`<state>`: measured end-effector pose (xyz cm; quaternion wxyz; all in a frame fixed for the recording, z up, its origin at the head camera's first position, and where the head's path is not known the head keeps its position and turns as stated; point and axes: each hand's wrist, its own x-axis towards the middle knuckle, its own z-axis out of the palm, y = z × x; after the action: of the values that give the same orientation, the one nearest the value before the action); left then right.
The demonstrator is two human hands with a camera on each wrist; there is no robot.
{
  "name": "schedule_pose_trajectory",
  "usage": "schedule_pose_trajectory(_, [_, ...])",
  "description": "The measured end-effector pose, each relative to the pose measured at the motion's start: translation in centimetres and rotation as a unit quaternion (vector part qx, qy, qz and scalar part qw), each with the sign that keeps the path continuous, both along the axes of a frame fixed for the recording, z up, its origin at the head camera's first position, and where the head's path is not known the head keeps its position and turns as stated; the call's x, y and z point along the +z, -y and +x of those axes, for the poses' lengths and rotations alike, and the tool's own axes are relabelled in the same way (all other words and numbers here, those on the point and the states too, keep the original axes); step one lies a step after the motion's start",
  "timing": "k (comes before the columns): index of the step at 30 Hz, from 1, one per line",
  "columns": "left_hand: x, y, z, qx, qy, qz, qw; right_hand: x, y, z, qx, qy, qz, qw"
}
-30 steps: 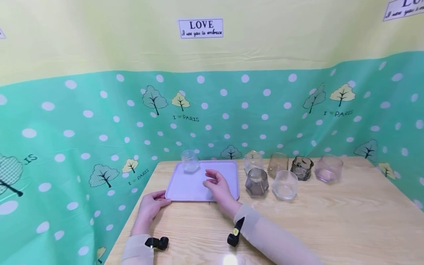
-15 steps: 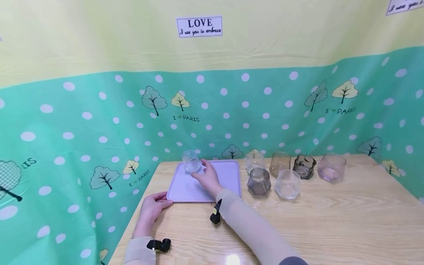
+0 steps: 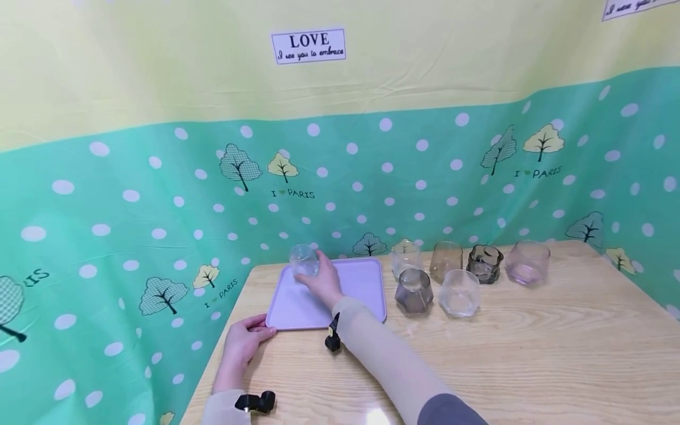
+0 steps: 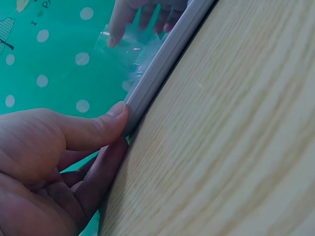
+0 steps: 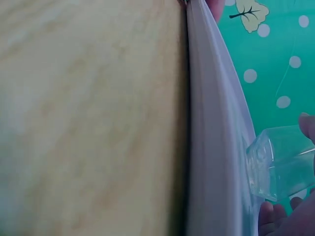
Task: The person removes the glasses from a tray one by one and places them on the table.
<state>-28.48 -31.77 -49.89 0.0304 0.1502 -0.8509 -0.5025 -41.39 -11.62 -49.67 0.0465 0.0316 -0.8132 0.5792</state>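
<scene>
A clear drinking glass (image 3: 303,260) stands upright at the far left of a pale lilac tray (image 3: 361,295). My right hand (image 3: 326,282) reaches over the tray and holds that glass from its right side, thumb in front and fingers at the back. In the right wrist view, thumb and fingertips show on either side of the glass (image 5: 280,160). At the tray's near left corner, my left hand (image 3: 245,341) pinches the rim. The left wrist view shows its thumb on top of the tray's edge (image 4: 160,64) and a finger below.
Right of the tray stand several glasses: a grey one (image 3: 414,292), a clear faceted one (image 3: 460,295), another clear one (image 3: 406,260), an amber one (image 3: 446,262), a dark wavy one (image 3: 484,264) and a pinkish one (image 3: 528,264). A patterned cloth (image 3: 372,200) hangs behind the wooden table (image 3: 558,354).
My right hand has moved left and farther back over the tray, from above its middle to the clear glass, and has taken hold of it. The left hand stays at the corner.
</scene>
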Motion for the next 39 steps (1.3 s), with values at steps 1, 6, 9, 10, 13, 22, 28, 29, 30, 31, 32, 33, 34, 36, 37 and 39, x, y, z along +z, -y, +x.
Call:
schedule_pose_trajectory(1, [-0.1, 0.0, 0.0, -0.001, 0.000, -0.001, 1.0000, 0.1, 0.1, -0.1, 0.003, -0.001, 0.011, 0.9999])
schedule_pose_trajectory(6, [-0.2, 0.2, -0.2, 0.005, -0.002, 0.002, 1.0000, 1.4, 0.2, -1.1, 0.028, -0.014, 0.060, 0.9977])
schedule_pose_trajectory(9, [-0.4, 0.1, -0.2, 0.003, -0.002, 0.003, 1.0000, 1.8, -0.1, -1.7, 0.041, -0.017, 0.079, 0.9959])
schedule_pose_trajectory(10, [-0.4, 0.1, -0.3, 0.000, -0.003, 0.001, 1.0000, 1.9, -0.2, -1.9, 0.044, -0.021, 0.086, 0.9951])
schedule_pose_trajectory(13, [-0.5, -0.2, -0.3, -0.008, -0.005, -0.005, 0.9999, 2.0, -0.8, -2.4, 0.052, -0.020, 0.104, 0.9931])
schedule_pose_trajectory(22, [-0.3, -0.1, -0.1, -0.004, -0.010, -0.006, 0.9999, 2.6, -1.6, -2.3, 0.082, -0.004, 0.100, 0.9916])
schedule_pose_trajectory(28, [-0.4, 0.0, -0.2, 0.005, -0.001, -0.008, 1.0000, 2.4, -1.8, -1.4, 0.043, 0.018, 0.011, 0.9989])
schedule_pose_trajectory(29, [-0.5, 0.0, -0.2, 0.004, 0.000, -0.008, 1.0000, 2.3, -1.9, -1.3, 0.031, 0.020, -0.007, 0.9993])
schedule_pose_trajectory(30, [-0.6, 0.0, -0.3, 0.003, 0.000, -0.009, 1.0000, 2.2, -2.0, -1.1, 0.020, 0.020, -0.029, 0.9992])
schedule_pose_trajectory(31, [-0.6, 0.0, -0.3, 0.000, -0.003, -0.009, 1.0000, 2.2, -2.2, -0.9, 0.012, 0.015, -0.047, 0.9987])
schedule_pose_trajectory(32, [-0.7, 0.0, -0.3, 0.001, -0.005, -0.008, 1.0000, 2.3, -2.4, -0.8, 0.006, 0.009, -0.064, 0.9979])
schedule_pose_trajectory(33, [-0.7, 0.0, -0.4, 0.001, -0.009, -0.009, 0.9999, 2.4, -2.5, -0.5, 0.004, 0.003, -0.079, 0.9968])
schedule_pose_trajectory(34, [-0.6, 0.1, -0.4, 0.003, -0.010, -0.011, 0.9999, 2.6, -2.7, -0.3, 0.005, 0.000, -0.094, 0.9956])
schedule_pose_trajectory(36, [-0.6, 0.1, -0.3, 0.003, -0.011, -0.016, 0.9998, 3.2, -3.2, 0.3, 0.010, -0.001, -0.111, 0.9938])
schedule_pose_trajectory(37, [-0.6, 0.1, -0.3, 0.003, -0.010, -0.017, 0.9998, 3.6, -3.5, 0.7, 0.012, -0.001, -0.115, 0.9933])
schedule_pose_trajectory(39, [-0.5, 0.1, -0.3, 0.005, -0.005, -0.019, 0.9998, 4.4, -4.1, 1.6, 0.018, 0.000, -0.124, 0.9921])
